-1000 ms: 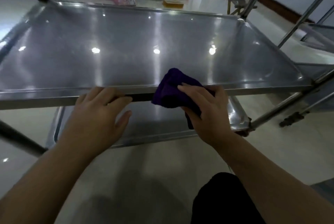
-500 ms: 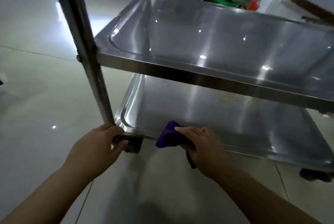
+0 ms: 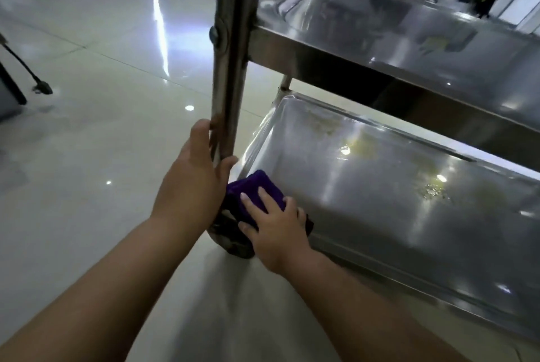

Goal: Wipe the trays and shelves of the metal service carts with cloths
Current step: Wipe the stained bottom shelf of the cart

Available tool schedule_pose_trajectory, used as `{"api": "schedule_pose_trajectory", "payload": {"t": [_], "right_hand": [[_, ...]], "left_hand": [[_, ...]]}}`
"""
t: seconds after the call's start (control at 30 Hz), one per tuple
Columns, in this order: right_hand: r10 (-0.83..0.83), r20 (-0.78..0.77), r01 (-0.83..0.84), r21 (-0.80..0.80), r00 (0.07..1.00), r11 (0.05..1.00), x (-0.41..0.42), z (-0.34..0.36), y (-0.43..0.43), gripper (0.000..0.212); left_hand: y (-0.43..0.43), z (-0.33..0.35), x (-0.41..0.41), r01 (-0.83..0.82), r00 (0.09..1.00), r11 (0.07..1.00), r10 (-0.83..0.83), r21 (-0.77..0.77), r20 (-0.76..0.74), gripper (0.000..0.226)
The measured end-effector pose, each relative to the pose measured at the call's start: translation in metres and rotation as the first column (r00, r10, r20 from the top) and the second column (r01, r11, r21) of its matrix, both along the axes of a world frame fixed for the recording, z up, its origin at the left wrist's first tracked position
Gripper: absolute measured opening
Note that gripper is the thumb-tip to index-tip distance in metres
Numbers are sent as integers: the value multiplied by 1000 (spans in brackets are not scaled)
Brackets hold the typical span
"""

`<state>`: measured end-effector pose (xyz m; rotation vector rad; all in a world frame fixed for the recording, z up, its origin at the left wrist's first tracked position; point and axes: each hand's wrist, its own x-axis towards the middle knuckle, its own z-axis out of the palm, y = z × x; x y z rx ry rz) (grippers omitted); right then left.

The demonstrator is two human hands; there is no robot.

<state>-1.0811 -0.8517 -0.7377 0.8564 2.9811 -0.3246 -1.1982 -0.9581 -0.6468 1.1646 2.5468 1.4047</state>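
pale glossy tiles make up the floor [image 3: 87, 142], dotted with reflected lamps; on it stands a steel cart [image 3: 292, 69], seen from its near left corner; its upper tray [image 3: 409, 49] runs across the top right, shiny and blurred; below it the lower tray [image 3: 380, 230] is a shallow pan with a raised rim, reaching off to the right; a round upright post [image 3: 230, 54] rises at the corner where both trays meet; the left hand [image 3: 193, 183] grips this post low down, thumb on the tray side and fingers curled round the far side; the right hand [image 3: 277, 230] lies just beside it, almost touching, fingers spread fairly straight and pressing down on a purple cloth [image 3: 254, 189]; the cloth sits folded in the near left corner of the lower tray, over the rim, a dark edge showing past the little finger; a dark wheel [image 3: 230, 242] shows under that corner, partly hidden by the hands; yellowish stains [image 3: 435, 189] mark the lower tray further right, well apart from the cloth; a bolt [image 3: 214, 34] sits on the post at the upper tray's level.
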Motion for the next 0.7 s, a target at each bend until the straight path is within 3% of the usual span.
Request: {"api": "schedule_pose_trajectory", "payload": {"t": [0.1,0.2,0.27,0.33,0.4,0.47,0.53,0.63,0.7], "right_hand": [[59,27,-61,56,998,997,4,-12,13,54],[183,157,-202,120,971,972,6,-7,52,50],[-18,148,7,71,989,997,2,0,81,49],[-303,119,307,-17,946,952,-12,6,98,52],[-418,156,425,-10,895,905,-38,4,95,54],[-360,143,364,-3,922,932,-62,-1,76,54],[-129,41,130,-18,991,991,-73,-11,52,51],[207,-17,-207,2,978,978,-61,-17,47,49],[185,20,-186,66,983,980,-55,-14,78,50]], "left_hand": [[-1,-6,-2,11,1000,1000,-11,0,-28,52],[0,-6,-2,36,998,999,-35,26,-44,50],[-1,-7,-4,54,998,998,-53,32,-31,48],[-1,-7,-7,71,997,996,-70,44,-17,45],[-1,-10,-11,82,997,995,-81,57,-19,46],[-1,-12,-14,87,996,994,-85,68,-31,46],[-2,-14,-16,92,995,993,-90,73,-32,46],[-3,-13,-18,94,995,992,-93,81,-27,46],[-3,-12,-18,98,995,991,-95,93,-30,46]]}}
